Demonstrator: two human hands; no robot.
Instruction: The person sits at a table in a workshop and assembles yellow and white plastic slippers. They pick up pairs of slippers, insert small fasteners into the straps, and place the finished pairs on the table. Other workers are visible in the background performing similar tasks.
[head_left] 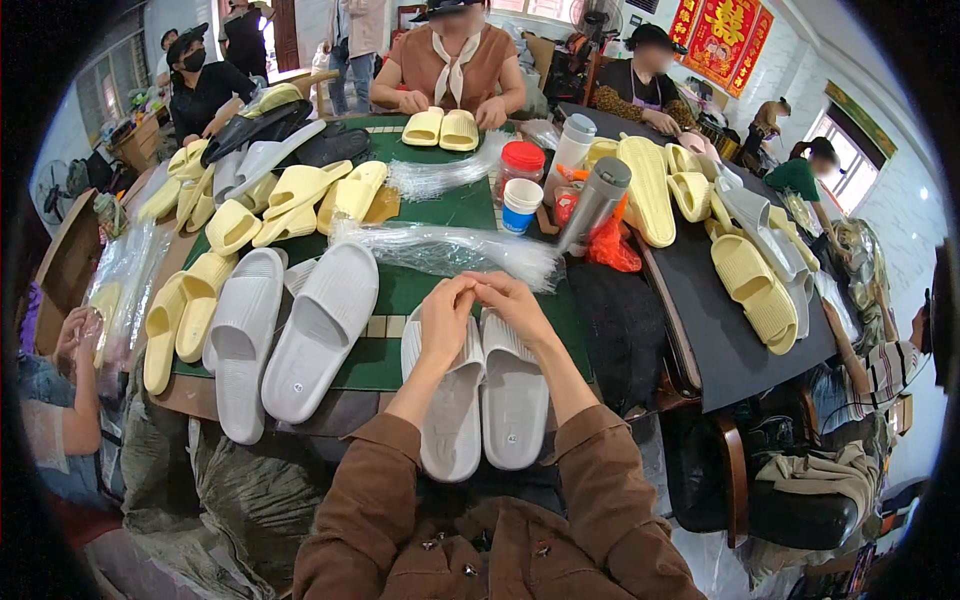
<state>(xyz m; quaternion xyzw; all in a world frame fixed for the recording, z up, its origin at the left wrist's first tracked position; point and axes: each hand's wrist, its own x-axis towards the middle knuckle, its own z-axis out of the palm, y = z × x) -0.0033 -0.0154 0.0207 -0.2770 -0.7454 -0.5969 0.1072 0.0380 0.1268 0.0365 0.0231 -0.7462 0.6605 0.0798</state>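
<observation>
Fingers of our left hand (447,308) and right hand (512,305) are meeting tip to tip; we cannot tell whether they are pinching anything thin. Under our wrists, two grey slippers (515,405) are lying side by side, heels overhanging the green worktop (365,375), probably for easy reach. Just beyond, clear plastic (450,250) is lying bunched, seemingly for handiness. Leftward, yellow slippers (197,320) are sitting paired, perhaps keeping mates together.
</observation>
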